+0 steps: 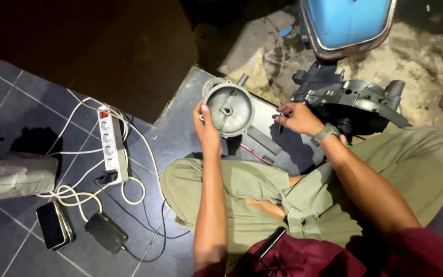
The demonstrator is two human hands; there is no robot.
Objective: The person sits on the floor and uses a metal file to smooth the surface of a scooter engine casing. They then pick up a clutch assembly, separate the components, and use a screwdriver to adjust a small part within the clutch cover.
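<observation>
Round metal housing held up at frame centre, off the engine.

Left hand (206,127) grips the grey round housing (228,109) by its rim; right hand (296,118) pinches a small dark tool (280,126) just beside it. The dark engine casing (352,97) at upper right lies apart, untouched.

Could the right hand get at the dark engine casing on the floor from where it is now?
Probably yes. The right hand hovers just beside the dark engine casing, with nothing between them. It pinches a small dark tool, though, so its grip is partly taken.
</observation>
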